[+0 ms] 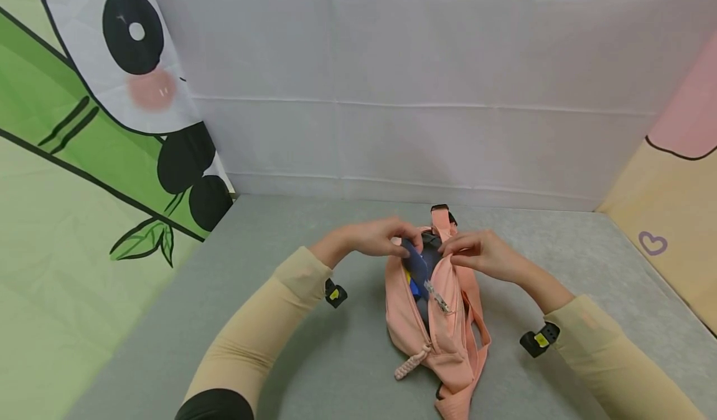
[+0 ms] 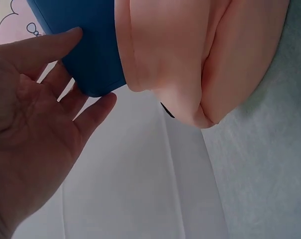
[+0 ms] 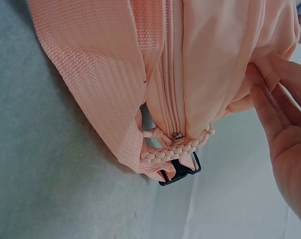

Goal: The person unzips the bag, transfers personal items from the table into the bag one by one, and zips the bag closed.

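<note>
A peach sling bag point(image 1: 448, 351) lies on the grey table with its main zip open. My left hand point(image 1: 386, 234) grips a flat blue case point(image 1: 414, 261) with a rounded corner and stitched edge, partly out of the opening. In the left wrist view the thumb lies across the blue case point(image 2: 93, 50) and the fingers go behind it; its lower part is hidden in the bag. With bent fingers, my right hand point(image 1: 484, 255) pinches the right edge of the opening. The right wrist view shows that hand point(image 3: 284, 114) at the bag's fabric point(image 3: 220, 59).
Inside the bag, bright blue and yellow bits point(image 1: 413, 286) show beside a dark lining. A clear zip tag point(image 1: 438, 297) and a braided pull point(image 1: 411, 364) hang from it. The strap with a black buckle point(image 3: 182, 172) runs alongside. A white cloth wall point(image 1: 420, 96) stands behind the table point(image 1: 313, 358).
</note>
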Available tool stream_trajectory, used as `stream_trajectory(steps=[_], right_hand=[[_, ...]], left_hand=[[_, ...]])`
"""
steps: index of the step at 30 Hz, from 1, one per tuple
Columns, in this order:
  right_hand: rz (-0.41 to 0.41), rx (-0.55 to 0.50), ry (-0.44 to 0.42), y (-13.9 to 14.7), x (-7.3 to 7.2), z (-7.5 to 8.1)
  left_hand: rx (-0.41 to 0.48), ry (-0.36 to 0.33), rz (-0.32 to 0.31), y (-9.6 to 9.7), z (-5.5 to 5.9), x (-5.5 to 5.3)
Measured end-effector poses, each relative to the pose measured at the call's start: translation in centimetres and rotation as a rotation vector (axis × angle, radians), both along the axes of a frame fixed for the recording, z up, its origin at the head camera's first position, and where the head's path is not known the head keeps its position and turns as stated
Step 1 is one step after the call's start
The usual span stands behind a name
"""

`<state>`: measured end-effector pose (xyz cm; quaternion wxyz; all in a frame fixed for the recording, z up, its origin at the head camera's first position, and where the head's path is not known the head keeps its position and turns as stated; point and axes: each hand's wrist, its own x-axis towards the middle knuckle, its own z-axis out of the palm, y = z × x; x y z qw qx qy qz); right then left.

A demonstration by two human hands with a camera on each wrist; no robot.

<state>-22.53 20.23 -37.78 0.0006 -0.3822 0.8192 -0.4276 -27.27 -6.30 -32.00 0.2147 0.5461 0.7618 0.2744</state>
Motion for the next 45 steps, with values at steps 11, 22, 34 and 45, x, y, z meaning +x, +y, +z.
stream_trajectory(steps=[11,22,34,45], right_hand=[[-0.019,0.022,-0.002,0.1,0.0,0.1],[-0.014,0.032,0.025,0.1,0.0,0.1],[-0.014,0.028,0.046,0.1,0.1,-0.1],[-0.031,0.042,0.022,-0.5,0.8,0.3]], left_hand=[[-0.057,0.206,0.026,0.0,0.0,-0.3],[-0.135,0.249,0.058,0.6,0.2,-0.2],[-0.206,0.207,0.042,1.2,-0.5,0.3],[-0.202,0.171,0.081,0.8,-0.7,1.0]])
